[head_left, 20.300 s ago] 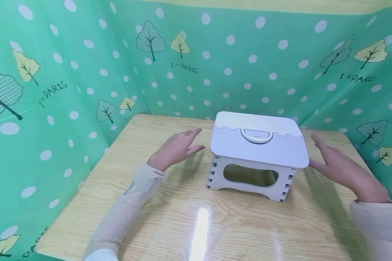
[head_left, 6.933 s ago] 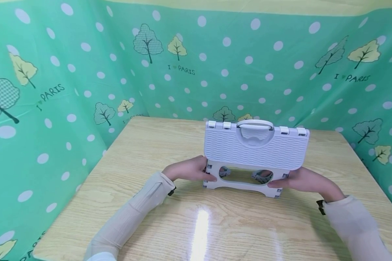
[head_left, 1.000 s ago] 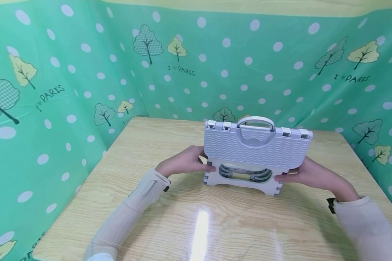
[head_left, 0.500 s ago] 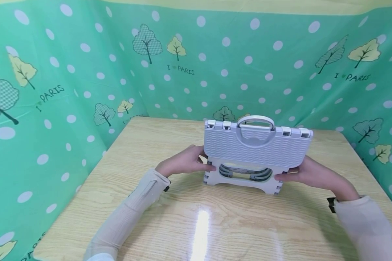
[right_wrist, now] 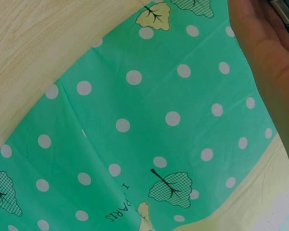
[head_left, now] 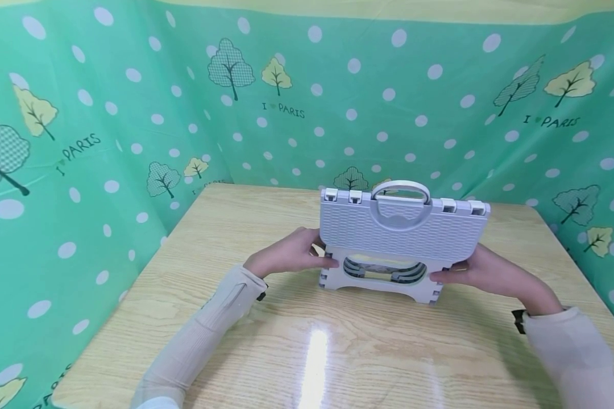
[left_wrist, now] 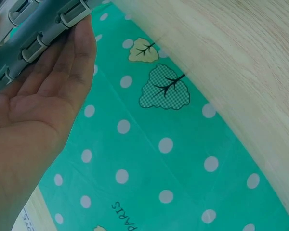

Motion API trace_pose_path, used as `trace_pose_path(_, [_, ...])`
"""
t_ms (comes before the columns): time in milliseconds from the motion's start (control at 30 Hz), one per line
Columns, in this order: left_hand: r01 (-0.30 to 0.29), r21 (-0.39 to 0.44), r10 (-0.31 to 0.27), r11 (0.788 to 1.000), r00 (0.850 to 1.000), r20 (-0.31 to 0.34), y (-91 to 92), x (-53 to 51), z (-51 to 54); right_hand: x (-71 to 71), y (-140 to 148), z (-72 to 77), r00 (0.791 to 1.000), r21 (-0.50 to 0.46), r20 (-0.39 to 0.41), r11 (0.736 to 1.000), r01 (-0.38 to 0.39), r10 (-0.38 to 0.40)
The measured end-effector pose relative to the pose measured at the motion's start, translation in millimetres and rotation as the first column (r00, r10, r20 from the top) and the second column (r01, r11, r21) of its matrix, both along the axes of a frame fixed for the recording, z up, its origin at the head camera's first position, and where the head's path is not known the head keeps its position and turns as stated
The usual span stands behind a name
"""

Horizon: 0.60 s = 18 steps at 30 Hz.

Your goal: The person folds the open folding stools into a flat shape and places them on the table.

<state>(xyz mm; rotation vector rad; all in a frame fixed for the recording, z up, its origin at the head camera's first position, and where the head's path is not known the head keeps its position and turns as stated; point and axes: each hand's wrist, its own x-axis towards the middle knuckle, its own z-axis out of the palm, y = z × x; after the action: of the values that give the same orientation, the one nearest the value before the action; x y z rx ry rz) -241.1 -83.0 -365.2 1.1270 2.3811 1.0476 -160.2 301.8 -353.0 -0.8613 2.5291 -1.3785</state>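
A pale grey-lilac folding step stool [head_left: 358, 227] stands toward the back of the table in the head view, its seat creased upward along the hinge. Its loop handle [head_left: 401, 183] sticks up above that hinge. My left hand [head_left: 293, 253] grips the left side of the legs, thumb on the front panel. On the other side my right hand [head_left: 488, 274] holds the legs likewise, thumb in front. Through the front cut-out the rear leg parts show close behind. In the left wrist view, fingers lie against the leg edge [left_wrist: 45, 31]. The right wrist view catches only a corner of the stool [right_wrist: 285, 10].
The wood-grain table [head_left: 266, 352] carries a bright light reflection at its front. A green dotted curtain [head_left: 297, 68] with printed trees hangs behind it and along the sides.
Earliest, the stool stood with a flat seat and both hands apart from it. Since then hands grip its sides, the seat has folded upward and the legs have drawn closer. Over the last second, little moved.
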Motion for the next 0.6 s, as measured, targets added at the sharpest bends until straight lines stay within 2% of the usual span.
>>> trace_pose_path(600, [-0.002, 0.000, 0.002, 1.000, 1.000, -0.009, 0.9, 1.5, 0.7, -1.1, -1.0, -0.4, 0.999, 0.021, -0.046, 1.000, 0.000, 0.001])
